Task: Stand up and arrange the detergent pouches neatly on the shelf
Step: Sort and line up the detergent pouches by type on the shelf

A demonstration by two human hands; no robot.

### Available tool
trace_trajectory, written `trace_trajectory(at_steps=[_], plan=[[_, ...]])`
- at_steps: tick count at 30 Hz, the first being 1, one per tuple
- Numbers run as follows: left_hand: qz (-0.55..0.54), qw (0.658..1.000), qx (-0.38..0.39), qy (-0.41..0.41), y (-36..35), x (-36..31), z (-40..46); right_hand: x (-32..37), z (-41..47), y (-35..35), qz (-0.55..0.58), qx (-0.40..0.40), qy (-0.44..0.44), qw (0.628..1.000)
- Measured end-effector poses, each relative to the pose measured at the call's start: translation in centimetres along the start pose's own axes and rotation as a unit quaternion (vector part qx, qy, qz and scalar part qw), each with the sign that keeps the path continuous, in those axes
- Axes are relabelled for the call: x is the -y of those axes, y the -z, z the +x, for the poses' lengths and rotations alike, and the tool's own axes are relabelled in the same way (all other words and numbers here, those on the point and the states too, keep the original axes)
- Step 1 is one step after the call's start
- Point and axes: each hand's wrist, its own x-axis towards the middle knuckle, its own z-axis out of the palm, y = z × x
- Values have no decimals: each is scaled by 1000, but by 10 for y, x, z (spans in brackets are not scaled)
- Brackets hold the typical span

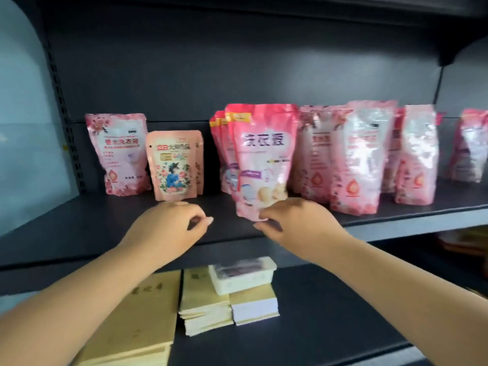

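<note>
Pink detergent pouches stand along the dark shelf (79, 228). A rose-print pouch (118, 154) is at the left, with a smaller peach pouch (173, 165) beside it. In the middle, a front pink pouch (261, 159) leans ahead of a short row of like pouches (220, 151). Several glossy rose-print pouches (361, 157) fill the right side. My right hand (293, 220) pinches the bottom edge of the front pink pouch. My left hand (171, 225) hovers just in front of the peach pouch, fingers curled, holding nothing.
On the lower shelf lie stacks of yellow booklets (203, 305), a large yellow booklet (142, 320) and a white plastic box (243, 276) on top. A perforated upright (66, 120) bounds the shelf on the left. Another pouch (472, 146) stands at the far right.
</note>
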Motion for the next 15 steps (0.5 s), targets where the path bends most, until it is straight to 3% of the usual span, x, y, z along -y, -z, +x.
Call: trace_trajectory(at_steps=[3, 5, 8, 15], plan=[[18, 995, -27, -95, -12, -83, 1, -58, -62, 24, -68, -30, -12, 997], [30, 988, -48, -141, -24, -127, 7, -92, -96, 38, -105, -92, -45, 989], [21, 984, -56, -169, -46, -193, 15, -141, -146, 61, -119, -14, -107, 987], [-30, 973, -21, -228, -74, -317, 49, -238, -227, 86, -99, 16, -241, 965]])
